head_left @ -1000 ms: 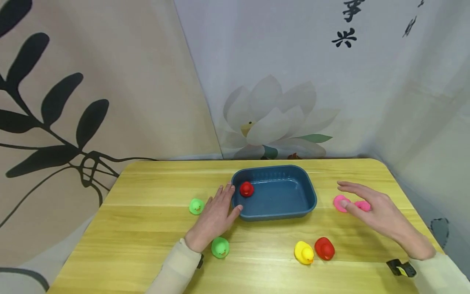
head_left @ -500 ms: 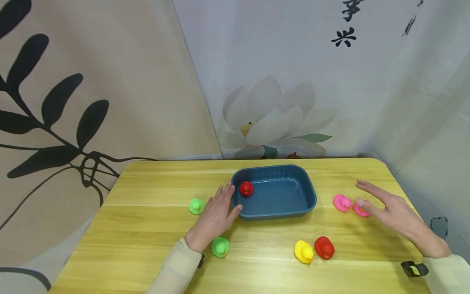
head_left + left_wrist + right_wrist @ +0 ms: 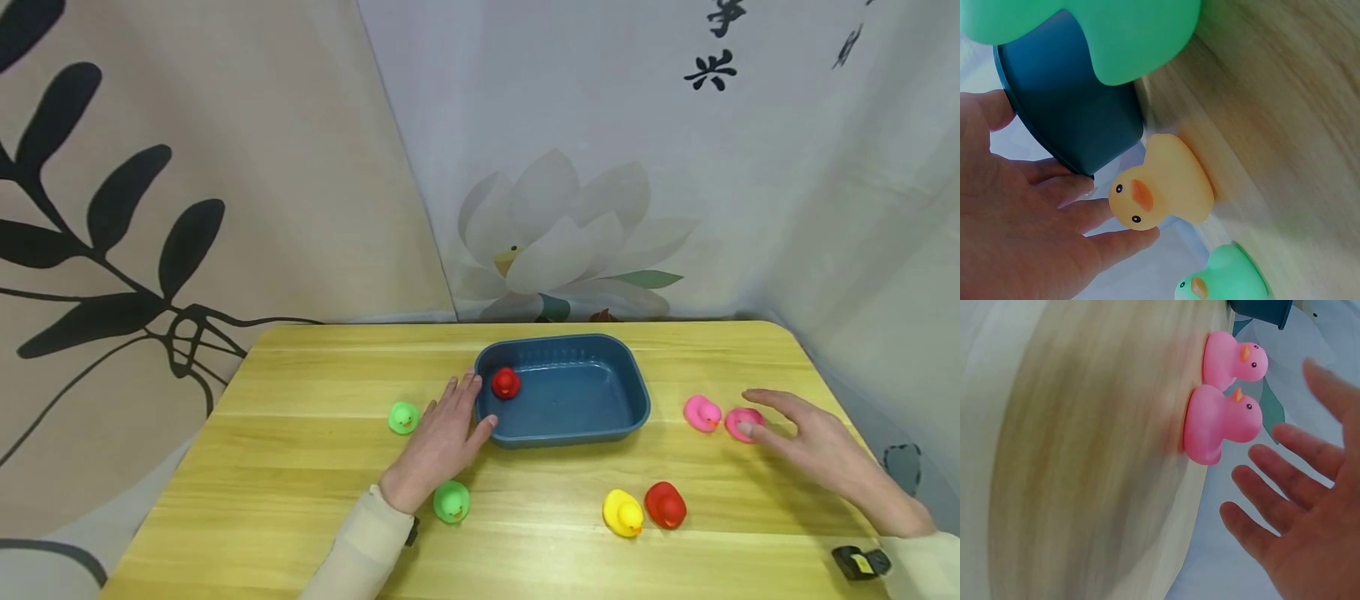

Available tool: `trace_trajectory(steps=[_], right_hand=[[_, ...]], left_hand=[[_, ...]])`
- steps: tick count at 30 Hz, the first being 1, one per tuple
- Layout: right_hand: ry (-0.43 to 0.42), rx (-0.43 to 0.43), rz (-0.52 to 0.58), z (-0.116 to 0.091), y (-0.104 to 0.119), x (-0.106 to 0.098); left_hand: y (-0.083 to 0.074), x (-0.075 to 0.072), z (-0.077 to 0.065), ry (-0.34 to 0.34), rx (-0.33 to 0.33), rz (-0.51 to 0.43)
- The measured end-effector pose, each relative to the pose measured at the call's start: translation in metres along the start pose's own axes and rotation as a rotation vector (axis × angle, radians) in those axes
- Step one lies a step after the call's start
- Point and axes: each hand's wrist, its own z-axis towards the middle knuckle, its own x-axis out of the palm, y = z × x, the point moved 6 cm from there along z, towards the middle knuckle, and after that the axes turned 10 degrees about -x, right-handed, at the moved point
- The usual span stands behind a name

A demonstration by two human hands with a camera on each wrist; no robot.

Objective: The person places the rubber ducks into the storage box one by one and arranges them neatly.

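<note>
My left hand [image 3: 437,442] lies with extended fingers against the left edge of the blue tray [image 3: 570,437]. Inside that tray sits a red rubber duck [image 3: 506,383]. In the left wrist view a pale orange duck [image 3: 1175,181] stands beside the left fingers; the hand covers it in the head view. Over on the right, my right hand [image 3: 821,446] hovers with spread fingers, its thumb just over a pink duck [image 3: 738,423]. Another pink duck [image 3: 702,413] stands to the left of that one. The right wrist view shows the hand apart from both, holding nothing.
Two green ducks stand left of the tray: one farther back [image 3: 404,417], the other green duck [image 3: 452,502] beside the left wrist. In front of the tray, a yellow duck [image 3: 622,512] and a red duck [image 3: 665,505] sit side by side on the wooden table [image 3: 300,467].
My right hand has moved right, away from the left pink duck, then slightly lower toward the right pink duck. The left hand and the tray have stayed in place.
</note>
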Motion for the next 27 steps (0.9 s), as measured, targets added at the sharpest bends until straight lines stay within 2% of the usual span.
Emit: trace_trajectory(steps=[9, 21, 27], right_hand=[[-0.010, -0.010, -0.071, -0.0017, -0.0045, 0.0013], [-0.028, -0.008, -0.071, 0.0037, -0.0037, 0.0041], [-0.053, 0.013, -0.076, 0.0012, 0.0008, -0.0022]], left_hand=[[-0.0001, -0.0010, 0.0004, -0.002, -0.005, -0.006], [0.0021, -0.0021, 0.0001, 0.003, -0.013, -0.020], [0.0014, -0.0016, 0.0002, 0.010, -0.011, -0.027]])
